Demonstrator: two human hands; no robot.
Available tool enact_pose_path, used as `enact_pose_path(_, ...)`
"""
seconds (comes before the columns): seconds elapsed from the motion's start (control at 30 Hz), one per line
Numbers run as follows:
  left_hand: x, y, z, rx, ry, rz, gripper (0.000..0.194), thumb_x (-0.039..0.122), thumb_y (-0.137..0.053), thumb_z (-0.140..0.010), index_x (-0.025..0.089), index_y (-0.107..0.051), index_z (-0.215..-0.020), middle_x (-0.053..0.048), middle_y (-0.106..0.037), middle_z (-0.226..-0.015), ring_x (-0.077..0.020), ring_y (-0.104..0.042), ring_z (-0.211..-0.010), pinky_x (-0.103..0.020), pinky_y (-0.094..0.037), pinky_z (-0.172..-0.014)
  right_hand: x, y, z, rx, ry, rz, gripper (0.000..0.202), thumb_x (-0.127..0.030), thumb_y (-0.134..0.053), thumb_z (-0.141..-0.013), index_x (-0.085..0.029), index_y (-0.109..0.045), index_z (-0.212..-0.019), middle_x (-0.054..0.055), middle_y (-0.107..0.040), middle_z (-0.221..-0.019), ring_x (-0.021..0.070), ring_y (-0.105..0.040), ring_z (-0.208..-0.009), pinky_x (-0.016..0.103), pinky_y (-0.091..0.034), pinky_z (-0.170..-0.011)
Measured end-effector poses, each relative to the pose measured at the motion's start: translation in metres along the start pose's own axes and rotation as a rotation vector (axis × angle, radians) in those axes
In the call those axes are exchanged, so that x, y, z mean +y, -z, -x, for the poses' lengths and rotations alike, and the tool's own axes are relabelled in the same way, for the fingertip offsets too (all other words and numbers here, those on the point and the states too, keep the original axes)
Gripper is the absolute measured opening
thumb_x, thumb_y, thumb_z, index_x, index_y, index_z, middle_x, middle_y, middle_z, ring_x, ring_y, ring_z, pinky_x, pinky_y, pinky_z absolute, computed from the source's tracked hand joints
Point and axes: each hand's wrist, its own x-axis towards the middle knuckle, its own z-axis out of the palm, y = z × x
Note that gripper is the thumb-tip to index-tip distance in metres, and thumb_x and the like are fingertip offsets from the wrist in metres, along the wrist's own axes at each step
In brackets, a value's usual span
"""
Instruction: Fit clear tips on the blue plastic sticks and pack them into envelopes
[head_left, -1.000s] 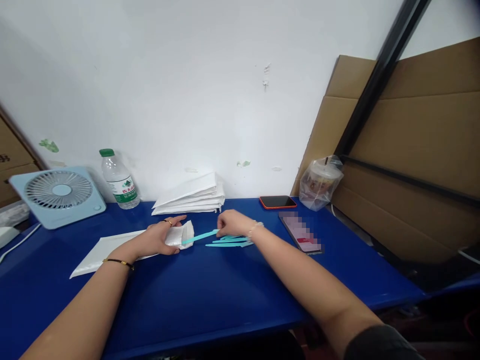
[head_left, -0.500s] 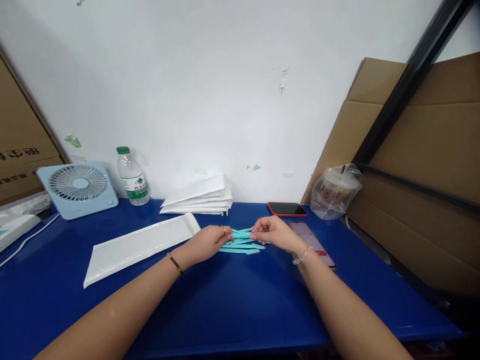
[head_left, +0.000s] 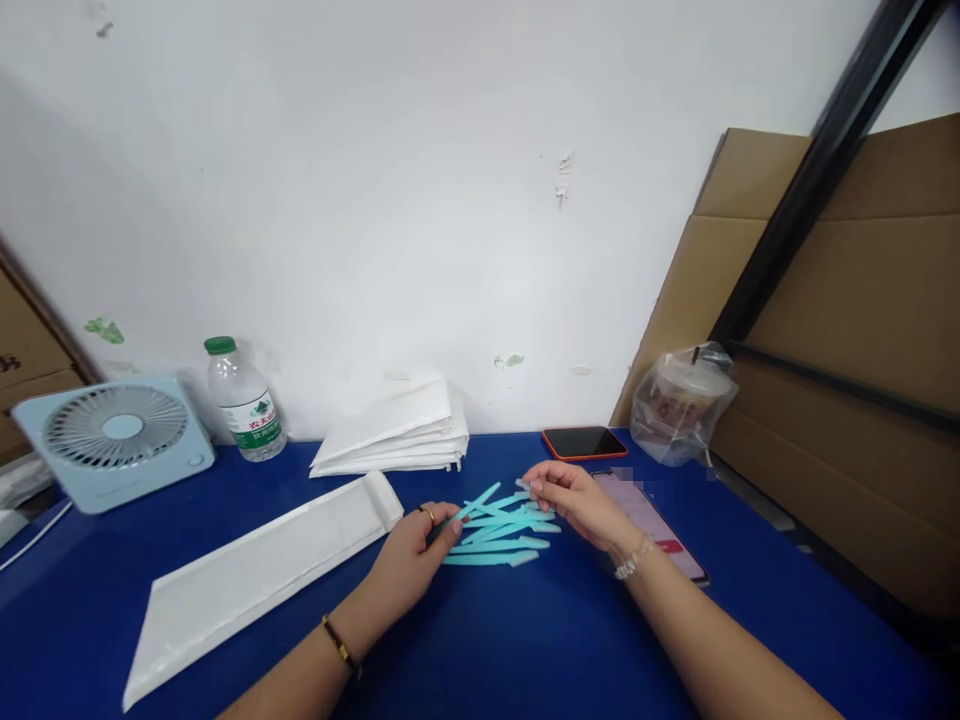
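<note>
Several thin turquoise sticks with pale blade-like ends lie crossed in a loose pile on the blue table. At the left of the pile, my left hand pinches a turquoise stick between thumb and fingers; the stick slants up to the right. My right hand is over the pile's right side, its thumb and fingertips closed on the pale end of a stick. A long white padded envelope lies flat to the left of my left hand.
Stacked white envelopes rest by the wall. A blue fan and a water bottle stand at the left. On the right are an orange-edged phone, a larger phone, a bagged cup and cardboard.
The view has shifted, so things sit lower in it. My hands have moved apart, showing more of the sticks between them. My right fingers are now at a stick's pale end.
</note>
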Motion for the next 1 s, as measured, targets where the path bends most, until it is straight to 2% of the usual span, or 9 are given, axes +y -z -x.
enact_pose_path(0.1, -0.006, -0.003, -0.002, -0.017, 0.008, 0.04, 0.035, 0.047, -0.038, -0.09, 0.022, -0.062, -0.092, -0.004, -0.063, -0.087, -0.0189, -0.056, -0.082, -0.03, -0.044, -0.075, 0.006, 0.003, -0.004, 0.026, -0.051, -0.044, 0.029, -0.039, -0.072, -0.072, -0.015, -0.069, -0.088, 0.001, -0.06, -0.071, 0.0087, -0.051, -0.058, 0.023, -0.041, -0.056)
enact_pose_path(0.2, -0.011, -0.005, -0.003, -0.015, 0.01, 0.026, 0.033, 0.046, -0.039, -0.09, 0.024, -0.064, -0.097, -0.006, -0.064, -0.088, -0.0203, -0.057, -0.082, -0.032, -0.045, -0.075, 0.01, 0.002, -0.005, 0.04, -0.061, -0.034, 0.03, -0.042, -0.068, -0.076, -0.014, -0.068, -0.086, 0.001, -0.061, -0.065, 0.0074, -0.049, -0.051, 0.022, -0.037, -0.05)
enact_pose_path(0.3, -0.014, -0.007, -0.003, -0.033, 0.019, -0.004, 0.032, 0.045, -0.042, -0.089, 0.026, -0.064, -0.103, -0.006, -0.064, -0.091, -0.0213, -0.057, -0.085, -0.033, -0.045, -0.077, 0.01, -0.001, -0.003, 0.005, -0.054, 0.005, 0.029, -0.042, -0.067, -0.077, -0.014, -0.065, -0.081, 0.0, -0.06, -0.06, 0.0063, -0.046, -0.045, 0.021, -0.035, -0.046)
enact_pose_path(0.63, -0.007, -0.007, -0.005, -0.04, -0.01, -0.111, 0.035, 0.043, -0.04, -0.09, 0.026, -0.064, -0.108, -0.006, -0.064, -0.098, -0.022, -0.058, -0.092, -0.033, -0.045, -0.082, 0.006, -0.012, 0.003, -0.058, 0.002, 0.086, 0.03, -0.045, -0.065, -0.077, -0.016, -0.06, -0.081, -0.001, -0.061, -0.063, 0.0077, -0.05, -0.047, 0.022, -0.04, -0.049)
enact_pose_path(0.73, -0.006, -0.005, -0.004, -0.043, -0.004, -0.15, 0.034, 0.043, -0.041, -0.09, 0.027, -0.064, -0.109, -0.006, -0.065, -0.099, -0.0232, -0.057, -0.097, -0.033, -0.045, -0.084, 0.006, -0.012, 0.004, -0.017, 0.03, 0.103, 0.029, -0.044, -0.063, -0.078, -0.016, -0.059, -0.08, -0.001, -0.06, -0.061, 0.0071, -0.048, -0.046, 0.021, -0.038, -0.048)
enact_pose_path(0.8, -0.006, -0.003, -0.004, -0.046, -0.013, -0.163, 0.034, 0.043, -0.04, -0.09, 0.027, -0.064, -0.109, -0.005, -0.065, -0.098, -0.0227, -0.057, -0.096, -0.032, -0.045, -0.083, 0.005, -0.011, 0.004, 0.003, 0.042, 0.116, 0.028, -0.043, -0.063, -0.079, -0.016, -0.06, -0.08, -0.002, -0.059, -0.061, 0.0068, -0.047, -0.046, 0.021, -0.037, -0.048)
enact_pose_path(1.0, -0.005, 0.0, -0.005, -0.056, -0.016, -0.185, 0.034, 0.04, -0.039, -0.091, 0.025, -0.063, -0.109, -0.006, -0.062, -0.096, -0.0205, -0.058, -0.089, -0.03, -0.045, -0.079, 0.003, -0.017, 0.005, -0.044, 0.021, 0.109, 0.025, -0.041, -0.063, -0.08, -0.016, -0.06, -0.081, -0.001, -0.061, -0.064, 0.0071, -0.05, -0.048, 0.021, -0.038, -0.05)
